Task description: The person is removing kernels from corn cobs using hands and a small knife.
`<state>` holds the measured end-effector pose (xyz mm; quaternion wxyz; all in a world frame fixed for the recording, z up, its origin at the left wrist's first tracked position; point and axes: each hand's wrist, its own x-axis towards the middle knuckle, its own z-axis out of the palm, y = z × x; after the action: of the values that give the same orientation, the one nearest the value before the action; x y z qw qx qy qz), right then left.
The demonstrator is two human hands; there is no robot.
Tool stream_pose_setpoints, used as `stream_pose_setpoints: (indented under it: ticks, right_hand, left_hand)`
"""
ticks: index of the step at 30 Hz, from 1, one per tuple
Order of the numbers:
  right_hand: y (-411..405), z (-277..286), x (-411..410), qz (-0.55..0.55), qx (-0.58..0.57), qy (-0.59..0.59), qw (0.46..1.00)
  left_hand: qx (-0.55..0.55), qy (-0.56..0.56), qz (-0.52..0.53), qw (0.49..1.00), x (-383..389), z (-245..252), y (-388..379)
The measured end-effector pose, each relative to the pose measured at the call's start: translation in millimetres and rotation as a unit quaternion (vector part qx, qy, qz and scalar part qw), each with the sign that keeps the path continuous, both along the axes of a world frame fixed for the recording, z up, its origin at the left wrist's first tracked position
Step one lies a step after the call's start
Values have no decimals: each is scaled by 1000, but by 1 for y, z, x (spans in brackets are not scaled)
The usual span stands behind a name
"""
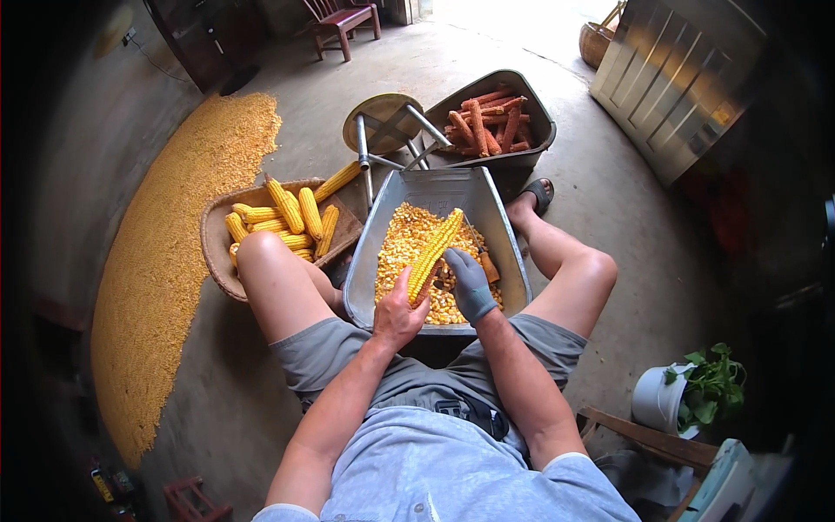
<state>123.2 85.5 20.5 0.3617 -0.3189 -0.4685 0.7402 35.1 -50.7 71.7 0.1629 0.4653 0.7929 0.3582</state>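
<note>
My bare left hand (pixel 398 316) grips the near end of a yellow ear of corn (pixel 438 245), which slants up and to the right. Part of the ear's lower right side is stripped to reddish cob. My right hand (pixel 468 280), in a grey work glove, is against the ear's right side; its thumb and fingertips are partly hidden. Below both hands is a metal tub (pixel 430 186) with loose corn kernels (pixel 398 245) in its bottom. A tool with a wooden handle (pixel 489 267) and a thin metal shaft lies on the kernels at the right.
A woven basket (pixel 218 274) of unshelled ears (pixel 312 212) stands by my left knee. Beyond the tub are an overturned metal-legged stool (pixel 385 124) and a dark bin (pixel 545 140) of bare red cobs (pixel 479 127). Kernels (pixel 176 215) cover the floor at left. A potted plant (pixel 711 391) stands right.
</note>
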Motion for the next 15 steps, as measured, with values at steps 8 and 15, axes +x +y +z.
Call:
stream_pose_setpoints:
  ticks: [8,15]
  right_hand:
    - [1,24,12,67,-9,-1,998]
    - [-7,31,8,64,36,-66,995]
  left_hand:
    - [-11,-385,-49,922,11,2,2]
    - [35,-423,-27,905,0,-20,-1]
